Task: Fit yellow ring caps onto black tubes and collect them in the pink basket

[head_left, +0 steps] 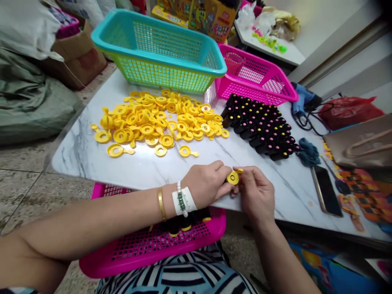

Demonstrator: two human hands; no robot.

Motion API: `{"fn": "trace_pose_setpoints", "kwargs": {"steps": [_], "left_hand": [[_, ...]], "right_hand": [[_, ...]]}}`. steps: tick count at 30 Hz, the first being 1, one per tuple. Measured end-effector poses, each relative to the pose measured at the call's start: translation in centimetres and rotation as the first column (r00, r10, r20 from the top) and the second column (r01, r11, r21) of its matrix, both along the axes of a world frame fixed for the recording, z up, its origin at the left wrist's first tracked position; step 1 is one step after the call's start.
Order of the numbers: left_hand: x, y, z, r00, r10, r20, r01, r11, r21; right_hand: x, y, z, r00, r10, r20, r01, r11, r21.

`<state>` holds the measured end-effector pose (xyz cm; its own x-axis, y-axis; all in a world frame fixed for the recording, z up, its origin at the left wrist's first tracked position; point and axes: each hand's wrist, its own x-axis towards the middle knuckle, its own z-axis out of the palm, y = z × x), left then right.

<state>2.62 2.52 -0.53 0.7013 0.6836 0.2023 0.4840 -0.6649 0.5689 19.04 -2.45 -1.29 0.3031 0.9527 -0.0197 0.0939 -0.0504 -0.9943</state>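
At the table's front edge, my left hand is closed around a piece with a round yellow cap, which has a dark ring mark in its middle. Whatever lies behind the cap is hidden by my fingers. Close against it, my right hand pinches the small yellow tab at the cap's upper right. Beyond my hands lies a heap of yellow ring-shaped caps with tabs. To its right stand rows of black cylinders with pink or yellow dots on top.
A pink basket rests on my lap, holding black cylinders with yellow ends. At the table's back stand a turquoise-and-green basket and another pink basket. On the right lie a phone, a dark cloth and a blue corded tool.
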Motion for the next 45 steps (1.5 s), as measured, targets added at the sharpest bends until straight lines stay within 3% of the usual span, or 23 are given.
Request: {"fn": "trace_pose_setpoints", "kwargs": {"steps": [2, 4, 7, 9, 12, 16, 18, 21, 23, 25, 27, 29, 33, 37, 39, 41, 45], "left_hand": [[0.0, -0.1, 0.1, 1.000, -0.003, -0.017, 0.004, 1.000, 0.015], [0.2, -0.2, 0.2, 0.999, -0.018, -0.031, 0.018, 1.000, 0.006], [0.6, -0.1, 0.3, 0.999, -0.018, -0.051, 0.016, 0.999, -0.038], [0.9, 0.2, 0.1, 0.998, -0.005, -0.058, 0.000, 0.997, -0.077], [1.4, 0.4, -0.1, 0.999, -0.006, -0.037, 0.000, 0.988, -0.154], [1.2, 0.7, 0.4, 1.000, -0.020, -0.019, 0.015, 0.975, -0.221], [0.0, 1.1, 0.8, 0.999, -0.009, -0.035, 0.002, 0.982, -0.191], [-3.3, 2.4, 1.3, 0.986, 0.129, -0.102, -0.139, 0.986, -0.097], [-5.8, 3.4, 1.3, 0.965, 0.242, -0.097, -0.245, 0.970, -0.014], [-7.9, 3.9, 1.0, 0.937, 0.338, -0.081, -0.335, 0.941, 0.051], [-9.1, 3.6, 0.8, 0.910, 0.413, -0.044, -0.406, 0.907, 0.107], [-9.0, 2.7, 0.9, 0.896, 0.442, 0.038, -0.443, 0.883, 0.158], [-5.3, 0.4, 2.5, 0.918, 0.325, 0.226, -0.368, 0.911, 0.187], [1.0, -0.1, 3.3, 0.911, 0.199, 0.361, -0.213, 0.977, -0.001], [4.1, 1.0, 2.6, 0.908, 0.200, 0.367, -0.141, 0.973, -0.182], [6.9, 2.7, 1.5, 0.917, 0.257, 0.306, -0.144, 0.927, -0.346], [11.1, 6.2, -0.6, 0.915, 0.330, 0.231, -0.221, 0.890, -0.398]], "right_hand": [[1.1, 0.7, 0.6, 0.986, 0.090, -0.143, -0.104, 0.990, -0.095], [2.1, 1.6, 1.6, 0.941, 0.244, -0.236, -0.298, 0.927, -0.228], [3.0, 3.1, 2.9, 0.856, 0.465, -0.226, -0.517, 0.772, -0.370], [2.9, 3.5, 3.2, 0.848, 0.508, -0.150, -0.524, 0.765, -0.374], [2.0, 2.4, 2.7, 0.893, 0.446, -0.052, -0.440, 0.845, -0.303], [-0.3, 0.0, 1.2, 0.962, 0.261, 0.086, -0.243, 0.954, -0.173], [-1.7, -0.4, 0.6, 0.974, 0.228, 0.020, -0.224, 0.968, -0.113], [-2.7, -0.5, 1.0, 0.923, 0.324, -0.209, -0.335, 0.942, -0.019], [-1.7, -0.7, 1.7, 0.939, 0.263, -0.223, -0.261, 0.965, 0.035], [0.8, -0.6, 2.1, 0.987, 0.045, -0.152, -0.032, 0.996, 0.086], [4.5, 0.0, 2.0, 0.973, -0.207, -0.106, 0.221, 0.963, 0.155], [8.7, 1.5, 1.7, 0.929, -0.349, -0.119, 0.367, 0.906, 0.212], [16.6, 6.0, 1.3, 0.854, -0.501, -0.140, 0.520, 0.813, 0.264], [21.4, 10.7, 1.3, 0.864, -0.490, -0.114, 0.503, 0.844, 0.186], [22.3, 12.3, 0.9, 0.884, -0.458, -0.090, 0.466, 0.874, 0.138], [22.6, 13.3, 0.2, 0.904, -0.424, -0.057, 0.428, 0.898, 0.099], [22.2, 13.5, -1.4, 0.911, -0.411, 0.036, 0.408, 0.910, 0.078]]}}
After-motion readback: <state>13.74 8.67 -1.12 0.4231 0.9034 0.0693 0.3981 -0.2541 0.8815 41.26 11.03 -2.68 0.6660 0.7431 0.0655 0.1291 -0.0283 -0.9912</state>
